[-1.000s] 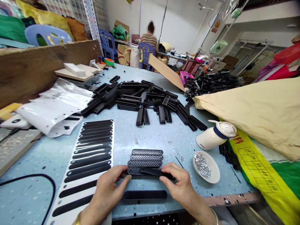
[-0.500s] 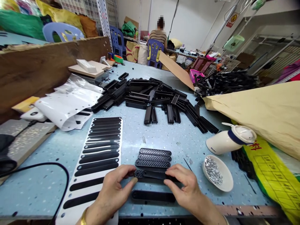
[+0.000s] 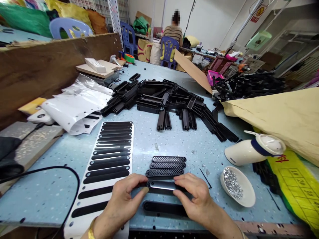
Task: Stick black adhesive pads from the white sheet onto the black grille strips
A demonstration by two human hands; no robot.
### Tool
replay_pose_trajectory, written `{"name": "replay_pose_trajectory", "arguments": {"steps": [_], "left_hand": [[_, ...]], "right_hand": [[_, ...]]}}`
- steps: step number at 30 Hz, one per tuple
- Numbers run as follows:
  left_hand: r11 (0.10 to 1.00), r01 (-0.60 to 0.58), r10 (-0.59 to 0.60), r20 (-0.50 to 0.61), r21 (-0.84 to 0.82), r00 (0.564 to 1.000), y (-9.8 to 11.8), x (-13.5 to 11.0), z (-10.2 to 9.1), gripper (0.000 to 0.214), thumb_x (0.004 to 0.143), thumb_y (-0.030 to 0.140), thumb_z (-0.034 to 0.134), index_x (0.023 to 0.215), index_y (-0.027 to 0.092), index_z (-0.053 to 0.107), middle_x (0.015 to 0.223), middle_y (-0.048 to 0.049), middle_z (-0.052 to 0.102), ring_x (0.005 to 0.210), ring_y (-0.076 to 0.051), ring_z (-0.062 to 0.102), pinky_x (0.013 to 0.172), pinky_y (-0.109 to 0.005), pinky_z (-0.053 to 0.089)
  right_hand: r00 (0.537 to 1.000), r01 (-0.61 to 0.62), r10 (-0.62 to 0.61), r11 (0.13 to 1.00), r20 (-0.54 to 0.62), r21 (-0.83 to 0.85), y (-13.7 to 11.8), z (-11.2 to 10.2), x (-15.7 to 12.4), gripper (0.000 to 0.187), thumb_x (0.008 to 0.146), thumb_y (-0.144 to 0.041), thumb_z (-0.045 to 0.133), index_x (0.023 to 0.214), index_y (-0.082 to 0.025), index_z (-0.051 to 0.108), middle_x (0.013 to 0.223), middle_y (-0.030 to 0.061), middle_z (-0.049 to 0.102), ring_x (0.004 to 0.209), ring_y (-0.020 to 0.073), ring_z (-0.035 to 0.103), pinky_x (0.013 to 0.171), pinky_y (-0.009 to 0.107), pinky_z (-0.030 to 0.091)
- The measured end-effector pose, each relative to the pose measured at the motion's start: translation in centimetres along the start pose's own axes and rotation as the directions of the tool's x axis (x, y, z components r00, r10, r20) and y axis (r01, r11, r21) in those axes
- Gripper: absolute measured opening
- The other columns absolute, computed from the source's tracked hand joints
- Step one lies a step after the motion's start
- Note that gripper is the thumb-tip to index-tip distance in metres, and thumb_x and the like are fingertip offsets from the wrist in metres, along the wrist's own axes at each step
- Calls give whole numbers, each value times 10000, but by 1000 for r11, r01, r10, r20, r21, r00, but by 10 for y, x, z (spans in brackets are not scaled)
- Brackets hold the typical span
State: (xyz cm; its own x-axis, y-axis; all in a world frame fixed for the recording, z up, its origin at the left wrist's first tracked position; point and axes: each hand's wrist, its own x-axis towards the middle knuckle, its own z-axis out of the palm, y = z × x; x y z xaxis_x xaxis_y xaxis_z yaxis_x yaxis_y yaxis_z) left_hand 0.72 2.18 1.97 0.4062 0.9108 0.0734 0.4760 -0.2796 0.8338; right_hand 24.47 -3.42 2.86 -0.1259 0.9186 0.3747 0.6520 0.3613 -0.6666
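A black plastic bar [image 3: 160, 185] lies crosswise on the table between my hands, with a smooth, shiny black strip along its top. My left hand [image 3: 126, 196] pinches the bar's left end between thumb and fingers. At the right end, my right hand [image 3: 193, 194] grips bar and strip, hiding that end. Just behind are three black bars with lattice-patterned tops [image 3: 165, 173], side by side. Nearer to me lies another black bar [image 3: 163, 208] with a smooth top, partly behind my right hand. Left of my hands is a white sheet [image 3: 101, 186] carrying rows of black strips.
A heap of black bars [image 3: 151, 99] spreads across the table's middle. On the right stand a bowl [image 3: 249, 196] of small silvery pieces and a cream bottle [image 3: 238, 152] lying tilted. Crumpled white sheets [image 3: 62, 111] and a black cable [image 3: 74, 177] are at left. A person sits far behind.
The strip now lies flat over the bar's left end, where lattice showed before. Both hands keep their grip. The whole view has shifted slightly.
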Motion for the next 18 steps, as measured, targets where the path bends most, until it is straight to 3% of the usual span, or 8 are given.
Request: {"name": "replay_pose_trajectory", "arguments": {"steps": [18], "left_hand": [[1000,-22,21,28,15,999,-1,-1,0,143,804,182,593,881,185,714,799,-26,742,722,-175,699,681,-273,552]], "right_hand": [[999,7,-7,1000,32,-18,-4,6,2,166,806,-121,616,934,-166,712,862,90,728,758,232,668,682,407,553]]}}
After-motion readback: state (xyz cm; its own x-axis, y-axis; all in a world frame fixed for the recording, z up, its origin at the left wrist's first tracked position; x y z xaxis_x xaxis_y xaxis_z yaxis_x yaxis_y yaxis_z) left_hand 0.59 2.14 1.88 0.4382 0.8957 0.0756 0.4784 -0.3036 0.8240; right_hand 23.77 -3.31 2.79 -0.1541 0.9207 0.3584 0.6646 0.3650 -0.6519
